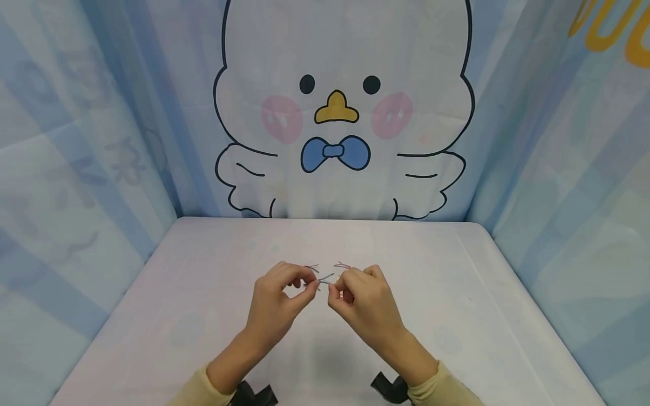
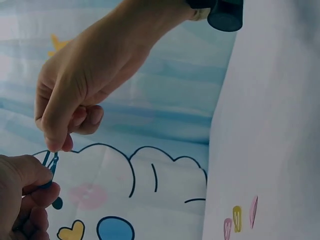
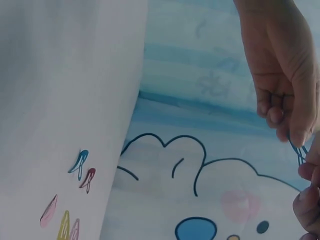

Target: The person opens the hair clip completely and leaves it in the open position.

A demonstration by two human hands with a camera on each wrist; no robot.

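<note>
A blue snap hair clip (image 1: 326, 278), its prongs spread apart, is held in the air between the two hands. In the left wrist view, my left hand (image 2: 27, 192) pinches one end of the hair clip (image 2: 53, 162) between thumb and forefinger. From the other side my right hand (image 1: 367, 304) pinches the opposite end with thumb and forefinger. Past the fingers, a blue snap clip (image 3: 79, 162) and a dark red snap clip (image 3: 88, 179) lie on the table with prongs spread. My left hand (image 1: 278, 296) hides part of the table beneath it.
Beside those two clips lie a pink clip (image 3: 48, 211), a yellow clip (image 3: 64, 227) and another pink clip (image 3: 75, 230). They rest on a white-covered table (image 1: 178, 338). A curtain (image 1: 335, 186) with a cartoon chick stands behind, and more curtains flank both sides.
</note>
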